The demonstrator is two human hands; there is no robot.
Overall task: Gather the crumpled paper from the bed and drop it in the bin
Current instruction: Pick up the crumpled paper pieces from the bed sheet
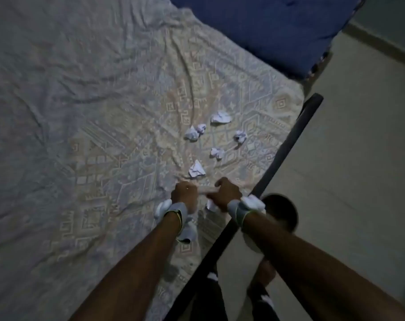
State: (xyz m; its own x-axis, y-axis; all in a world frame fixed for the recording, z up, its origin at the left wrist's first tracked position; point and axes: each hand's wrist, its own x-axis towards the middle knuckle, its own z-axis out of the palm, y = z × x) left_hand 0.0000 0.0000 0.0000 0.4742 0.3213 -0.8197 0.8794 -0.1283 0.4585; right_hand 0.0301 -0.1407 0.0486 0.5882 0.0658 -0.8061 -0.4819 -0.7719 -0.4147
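Several white crumpled paper balls lie on the patterned bed sheet [118, 144]; the nearest ball [197, 169] is just beyond my hands, and others [220, 117] [240, 136] lie farther out. My left hand [184, 193] rests on the sheet as a fist, and nothing shows in it. My right hand [228, 193] is beside it, fingers curled over a small crumpled paper [210, 205] that peeks out under the palm. A dark round bin [283, 212] stands on the floor just right of my right wrist, partly hidden by my forearm.
A dark bed rail [289, 144] runs diagonally along the bed's right edge, between the sheet and the bin. A blue pillow or mattress [266, 31] lies at the head of the bed. Pale floor [359, 158] stretches to the right. My feet show below.
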